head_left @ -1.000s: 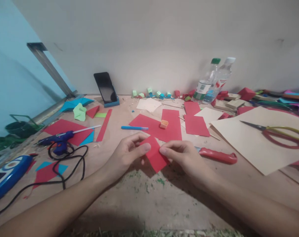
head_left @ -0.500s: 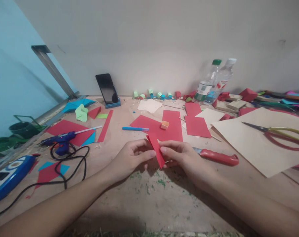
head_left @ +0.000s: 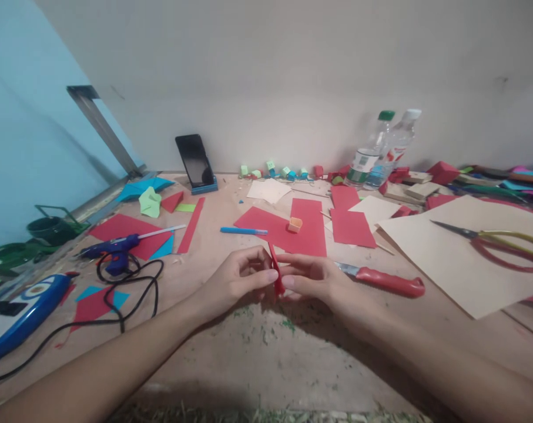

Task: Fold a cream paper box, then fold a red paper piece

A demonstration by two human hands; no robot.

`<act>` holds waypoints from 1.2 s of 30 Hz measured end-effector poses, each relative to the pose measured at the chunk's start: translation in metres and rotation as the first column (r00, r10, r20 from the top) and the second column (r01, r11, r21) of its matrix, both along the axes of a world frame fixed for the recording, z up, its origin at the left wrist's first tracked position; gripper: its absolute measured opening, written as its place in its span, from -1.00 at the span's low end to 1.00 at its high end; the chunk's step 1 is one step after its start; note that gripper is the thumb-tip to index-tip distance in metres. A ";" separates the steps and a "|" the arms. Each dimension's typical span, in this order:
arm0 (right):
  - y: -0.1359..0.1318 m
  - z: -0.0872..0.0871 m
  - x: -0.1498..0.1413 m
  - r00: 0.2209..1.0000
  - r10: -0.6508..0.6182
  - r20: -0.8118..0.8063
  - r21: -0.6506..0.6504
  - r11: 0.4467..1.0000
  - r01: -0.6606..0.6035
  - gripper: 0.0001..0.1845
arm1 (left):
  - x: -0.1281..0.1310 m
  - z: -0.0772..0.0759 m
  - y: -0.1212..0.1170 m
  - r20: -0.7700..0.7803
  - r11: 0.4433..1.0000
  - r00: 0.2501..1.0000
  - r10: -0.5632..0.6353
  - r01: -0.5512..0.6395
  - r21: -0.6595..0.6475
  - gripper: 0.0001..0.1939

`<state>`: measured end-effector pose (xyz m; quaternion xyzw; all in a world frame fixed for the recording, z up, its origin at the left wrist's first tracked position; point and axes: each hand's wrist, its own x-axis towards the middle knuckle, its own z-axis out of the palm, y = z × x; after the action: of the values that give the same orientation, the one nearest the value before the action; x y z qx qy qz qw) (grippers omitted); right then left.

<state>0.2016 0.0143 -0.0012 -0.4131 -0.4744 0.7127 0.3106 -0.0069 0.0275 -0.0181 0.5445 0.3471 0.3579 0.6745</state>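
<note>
A plain grey wall [head_left: 266, 70] rises behind the wooden tabletop [head_left: 222, 376], and a blue wall [head_left: 23, 100] stands off to the left. Between my forearms the wood runs to the near edge, flecked with green shavings [head_left: 287, 324], giving my wrists room that way; just beyond my right hand [head_left: 312, 277] lies a knife [head_left: 389, 282], its red handle toward the right edge. Near the tabletop's middle I hold a small piece of red paper [head_left: 278, 286]: my left hand [head_left: 244, 273] pinches it from one side, my right from the other, both thumbs drawn in close. It stands nearly edge-on to me, so I cannot tell how it is folded.

By the far edge, the green-capped bottle [head_left: 364, 166] wears a white-and-green label, the white-capped bottle [head_left: 398, 143] red lettering too small to read; both are clear plastic. Flat red sheets [head_left: 310, 241] lie ahead of my hands, bearing a little orange cup [head_left: 295, 225], with a slim blue marker [head_left: 244, 231] at their left edge. Metal-bladed scissors [head_left: 504, 251] rest on a large beige sheet [head_left: 451, 270] toward the right edge.
</note>
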 end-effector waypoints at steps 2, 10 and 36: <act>0.000 -0.001 -0.001 1.000 -0.002 -0.005 0.015 1.000 0.002 -0.19 | 0.000 -0.001 0.001 -0.005 1.000 1.000 0.000 0.000 0.007 -0.63; -0.004 0.006 -0.006 0.998 -0.032 0.060 0.096 0.995 0.026 -0.44 | 0.003 -0.003 -0.002 -0.082 0.993 0.996 0.029 -0.019 0.117 -0.66; -0.002 -0.001 -0.002 0.956 -0.293 -0.015 -0.092 0.952 0.290 -0.71 | 0.003 0.007 0.005 -0.056 0.973 0.978 0.199 -0.190 0.128 -0.73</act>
<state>0.2000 0.0127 -0.0019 -0.4820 -0.3715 0.6852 0.4003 -0.0040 0.0324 -0.0106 0.5601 0.3991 0.4239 0.5893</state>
